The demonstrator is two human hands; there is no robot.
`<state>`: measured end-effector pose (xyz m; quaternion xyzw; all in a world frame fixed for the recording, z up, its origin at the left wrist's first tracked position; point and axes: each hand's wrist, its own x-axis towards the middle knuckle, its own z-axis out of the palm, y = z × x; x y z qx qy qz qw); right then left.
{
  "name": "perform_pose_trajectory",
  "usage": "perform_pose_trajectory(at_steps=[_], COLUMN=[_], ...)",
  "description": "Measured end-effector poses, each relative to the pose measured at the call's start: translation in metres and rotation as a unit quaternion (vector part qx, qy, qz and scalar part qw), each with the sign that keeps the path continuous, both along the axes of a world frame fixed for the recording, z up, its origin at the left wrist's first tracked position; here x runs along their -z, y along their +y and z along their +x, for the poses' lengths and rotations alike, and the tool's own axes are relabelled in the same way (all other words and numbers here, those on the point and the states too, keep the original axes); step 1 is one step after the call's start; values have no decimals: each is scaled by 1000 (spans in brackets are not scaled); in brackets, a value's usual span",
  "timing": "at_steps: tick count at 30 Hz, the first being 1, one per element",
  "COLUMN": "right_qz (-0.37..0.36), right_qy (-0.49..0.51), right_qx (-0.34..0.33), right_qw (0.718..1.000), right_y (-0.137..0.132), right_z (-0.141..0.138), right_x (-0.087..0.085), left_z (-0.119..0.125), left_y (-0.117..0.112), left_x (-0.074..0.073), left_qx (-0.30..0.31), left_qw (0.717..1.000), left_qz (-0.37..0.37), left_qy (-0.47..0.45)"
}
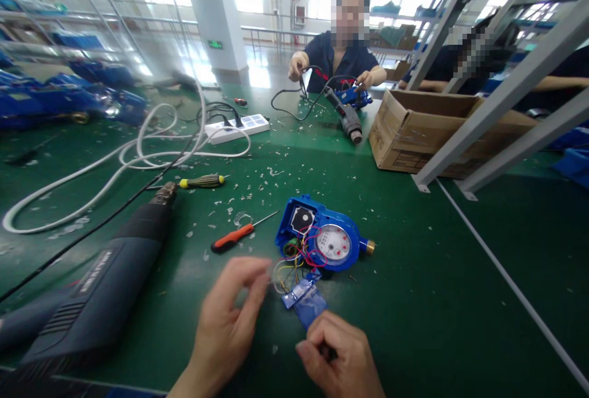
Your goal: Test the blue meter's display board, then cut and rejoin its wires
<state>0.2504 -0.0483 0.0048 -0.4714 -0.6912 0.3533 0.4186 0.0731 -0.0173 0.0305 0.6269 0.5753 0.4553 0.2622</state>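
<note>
A blue water meter (338, 220) with a round dial lies on the green bench, its square compartment open and thin coloured wires coming out. The wires run to a small blue circuit board (298, 292), with a translucent blue plastic sleeve (311, 309) at its lower side. At the sleeve's near end, my right hand (343, 352) is closed with fingertips on it. My left hand (234, 315) is pinched left of the wires; what its fingertips hold, if anything, is too small to name. An orange-and-black screwdriver (234, 237) lies just beyond that hand.
A large heat gun (110, 275) lies at left, near a yellow-and-black screwdriver (202, 181). A power strip (237, 128) with a looping white cable is behind. Across the bench, a co-worker handles a blue part beside another heat gun (348, 119). Metal struts and a cardboard box (414, 134) stand right.
</note>
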Motion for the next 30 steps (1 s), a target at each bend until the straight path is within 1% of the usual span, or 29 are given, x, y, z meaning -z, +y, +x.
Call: perform_pose_trajectory(at_steps=[2, 3, 4, 5, 8, 9, 10, 15, 20, 25, 30], right_qz=[28, 35, 35, 30, 11, 8, 6, 4, 11, -13, -12], right_qy=[-23, -33, -44, -56, -86, -89, -87, -53, -72, -96, -84], right_qx=[-20, -20, -21, -23, -16, -8, 2, 45, 43, 38, 28], right_qw=[999, 999, 998, 998, 996, 996, 996, 998, 996, 995, 996], right_y=[-1, -1, 0, 1, 5, 7, 8, 16, 25, 32, 35], right_z=[1, 1, 2, 3, 4, 4, 3, -9, -22, -26, -25], right_x=[4, 5, 4, 3, -2, -4, -6, -12, -15, -15, -15], left_z=[-4, -6, -7, -7, -4, -1, 1, 7, 4, 4, 2], left_y=[1, 2, 2, 2, 1, 0, 0, 1, 0, -3, -5], left_x=[2, 4, 6, 9, 16, 17, 18, 15, 17, 17, 19], left_qx=[-86, -108, -105, -81, 37, 62, 74, 65, 63, 42, 19], left_qw=[992, 984, 976, 969, 937, 926, 918, 910, 899, 911, 931], left_qz=[-66, -107, -144, -178, -251, -265, -273, -280, -277, -249, -219], left_qy=[-67, -97, -124, -151, -238, -262, -278, -299, -332, -325, -292])
